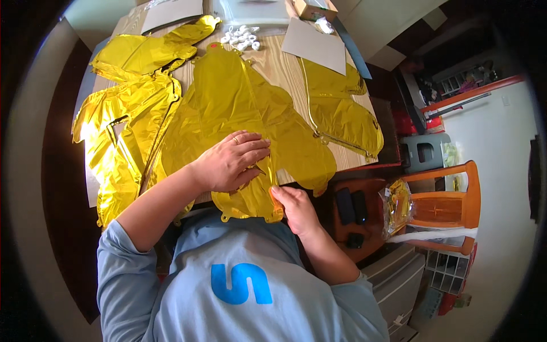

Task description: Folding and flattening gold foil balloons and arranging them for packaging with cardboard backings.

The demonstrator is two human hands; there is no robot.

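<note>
A large flat gold foil balloon [222,97], uninflated, is spread over the middle of the wooden table, its near end reaching my body. My left hand [233,162] lies on this foil near the table's front edge, palm down, fingers stretched to the right and a ring on one. Just right of and below it, my right hand [297,208] pinches the foil's near right edge between thumb and fingers. The fold beneath the left palm is partly hidden. More flat gold foil balloons lie beside it: crumpled shiny foil [128,142] on the left and another piece [342,114] on the right.
Small white rings [242,37] sit in a heap at the back. Grey cardboard sheets [314,45] and a clear plastic container [250,12] are near the far edge. To the right stands an orange wooden chair [441,208], holding dark cases [351,206] and a clear bag [397,208] with gold foil.
</note>
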